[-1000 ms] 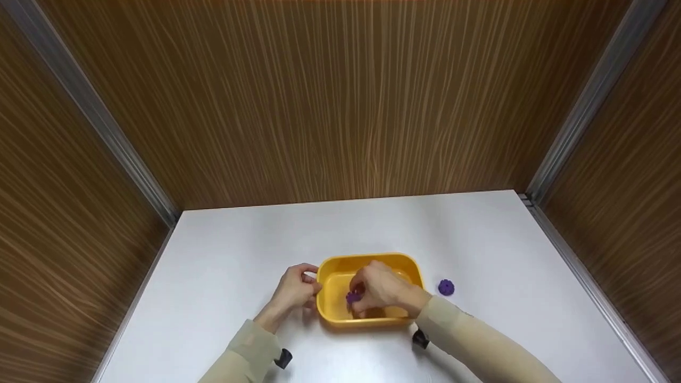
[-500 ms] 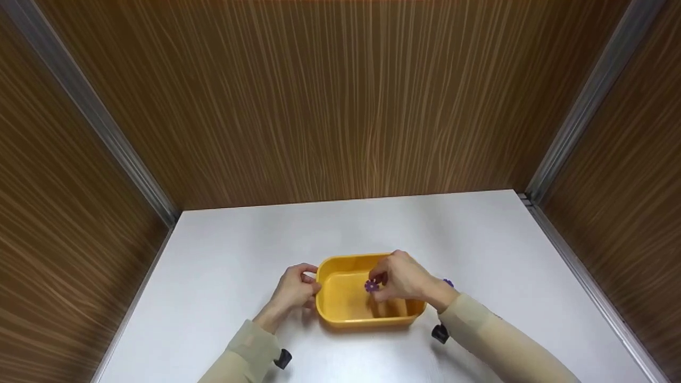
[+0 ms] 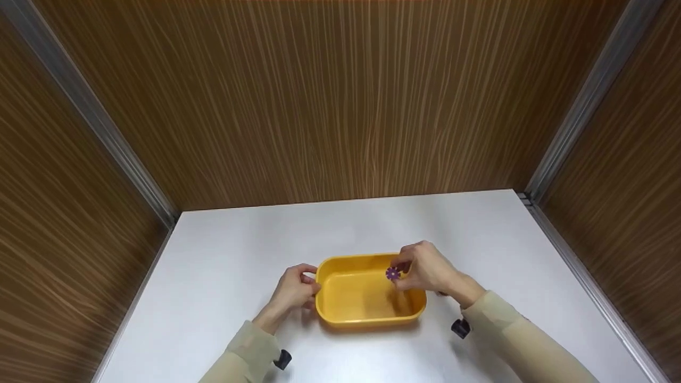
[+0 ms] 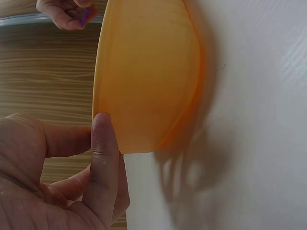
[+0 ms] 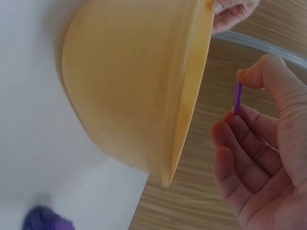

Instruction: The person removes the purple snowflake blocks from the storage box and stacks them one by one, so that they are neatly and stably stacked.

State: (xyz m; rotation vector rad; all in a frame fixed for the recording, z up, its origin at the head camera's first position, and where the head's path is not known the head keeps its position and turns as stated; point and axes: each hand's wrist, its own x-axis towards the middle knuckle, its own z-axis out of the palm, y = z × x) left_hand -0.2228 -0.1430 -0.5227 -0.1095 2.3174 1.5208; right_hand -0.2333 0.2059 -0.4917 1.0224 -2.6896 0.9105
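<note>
My left hand (image 3: 294, 289) holds the left end of a yellow plastic basin (image 3: 367, 322). In the left wrist view, fingers (image 4: 103, 148) press the basin's outer wall at the rim. Above the basin's right end, my right hand (image 3: 430, 270) pinches a thin purple flower-shaped disc (image 3: 392, 273) with a pale centre. The right wrist view shows that disc (image 5: 237, 98) edge-on between thumb and fingertip, with the other fingers loosely bent. The basin's visible floor is bare.
A purple bumpy cluster (image 5: 45, 219) sits on the white table (image 3: 239, 239) right of the basin, mostly hidden by the right wrist in the head view. Wood-grain panels (image 3: 340, 106) enclose the table at the back and both sides.
My right hand has lifted the purple disc from inside the basin and moved right and away toward the basin's right rim. The left hand and basin stay nearly in place.
</note>
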